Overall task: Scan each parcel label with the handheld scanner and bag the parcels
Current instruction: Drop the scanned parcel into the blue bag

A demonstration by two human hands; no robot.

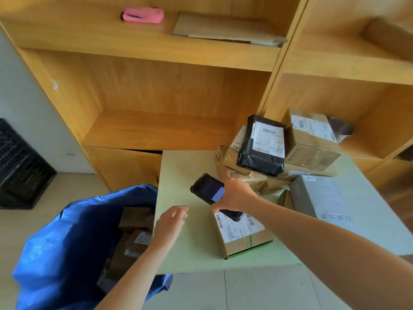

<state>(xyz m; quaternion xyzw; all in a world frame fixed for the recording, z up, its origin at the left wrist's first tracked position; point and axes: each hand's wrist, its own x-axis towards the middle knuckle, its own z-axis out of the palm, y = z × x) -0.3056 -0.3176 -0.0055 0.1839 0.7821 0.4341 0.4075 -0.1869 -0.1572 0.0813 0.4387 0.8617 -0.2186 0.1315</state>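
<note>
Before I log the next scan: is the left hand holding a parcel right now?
No, the left hand hangs over the table with nothing in it, while the right hand grips the scanner.

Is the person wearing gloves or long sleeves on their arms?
No. The left hand and right hand are bare, without gloves. Both forearms are uncovered as far as the picture shows, so no sleeve is in view. No rings, watch or bracelets show on either one.
</note>
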